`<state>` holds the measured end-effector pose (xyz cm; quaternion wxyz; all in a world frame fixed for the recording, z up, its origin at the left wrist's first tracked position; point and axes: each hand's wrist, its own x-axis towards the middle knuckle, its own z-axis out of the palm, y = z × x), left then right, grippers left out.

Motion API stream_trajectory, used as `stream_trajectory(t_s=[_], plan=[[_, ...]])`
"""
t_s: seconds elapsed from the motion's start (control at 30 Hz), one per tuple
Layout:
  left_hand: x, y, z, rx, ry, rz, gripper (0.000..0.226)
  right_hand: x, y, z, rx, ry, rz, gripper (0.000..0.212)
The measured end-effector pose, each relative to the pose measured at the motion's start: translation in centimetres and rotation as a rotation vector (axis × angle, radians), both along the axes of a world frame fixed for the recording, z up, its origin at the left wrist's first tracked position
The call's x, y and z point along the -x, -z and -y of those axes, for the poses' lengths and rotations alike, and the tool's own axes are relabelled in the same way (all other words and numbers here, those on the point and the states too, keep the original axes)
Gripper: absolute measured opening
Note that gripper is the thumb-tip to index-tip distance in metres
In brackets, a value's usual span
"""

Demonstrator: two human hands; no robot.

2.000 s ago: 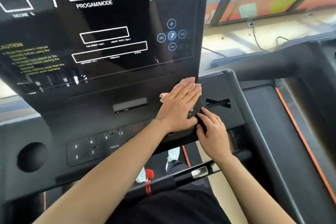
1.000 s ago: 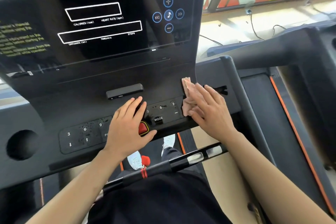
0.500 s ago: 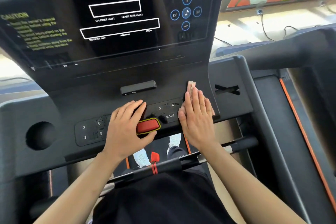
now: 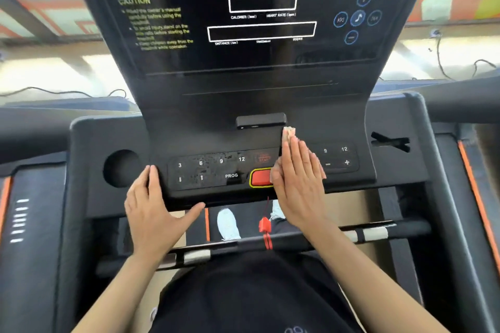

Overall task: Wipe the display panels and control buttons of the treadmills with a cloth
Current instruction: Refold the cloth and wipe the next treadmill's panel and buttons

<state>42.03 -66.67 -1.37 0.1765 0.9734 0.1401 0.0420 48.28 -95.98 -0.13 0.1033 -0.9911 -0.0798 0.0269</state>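
"Right of the red button (image 4: 260,177), what have you got?"

"I have the right hand (image 4: 297,178) there, flat on the console (image 4: 392,170), fingers straight and pressed together, its edge overlapping the button's right end. Under it lies the cloth (image 4: 289,132). Only a pale pink tip shows past the fingertips, up and right of the button, touching the corner of the small black ledge (image 4: 261,120)."

"Gripping the cloth?"

"No, pressing it down with the palm and straight fingers. Nothing is curled that I can see."

"And left of the button?"

"The left hand (image 4: 154,211), well apart from it, past the left keypad (image 4: 211,170). Its fingers are straight and rest on the console beside the key marked 3, with the thumb spread wide along the lower lip toward the button. It holds nothing."

"Keypad condition?"

"I see speckled marks around 6 and 9, between the left hand and the button. The right keypad (image 4: 338,157) sits beyond the right hand, with 9, 12, minus and plus uncovered."

"Display?"

"The display panel (image 4: 262,16) stands straight above the button, well apart from both hands. Below the button a red clip (image 4: 264,224) hangs on its cord."
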Motion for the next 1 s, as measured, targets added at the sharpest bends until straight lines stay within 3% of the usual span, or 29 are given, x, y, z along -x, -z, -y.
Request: stream_trajectory(t_s=[0.37, 0.57, 0.7, 0.83, 0.9, 1.0], plan=[[0.2, 0.5, -0.8, 0.107, -0.018, 0.034, 0.122, -0.1, -0.3, -6.4, 0.14, -0.2, -0.053, 0.07], [0.9, 0.9, -1.6, 0.183, 0.042, 0.101, 0.116, 0.1, 0.0, -12.1, 0.104, -0.303, -0.05, 0.066], [1.1, 0.7, -1.9, 0.315, 0.03, 0.1, 0.119, -0.1, 0.5, -15.2, 0.09, -0.407, -0.075, 0.064], [1.9, -0.1, -2.8, 0.523, 0.046, 0.114, 0.107, 0.2, 0.2, -17.8, 0.069, -0.524, -0.089, 0.061], [2.6, -0.5, -3.5, 0.603, 0.057, 0.155, 0.099, 0.5, -0.1, -18.4, -0.003, -0.619, -0.124, 0.059], [3.4, -1.5, -4.5, 0.639, 0.102, 0.198, 0.088, 1.4, -1.8, -18.1, -0.375, -0.644, -0.328, 0.05]])
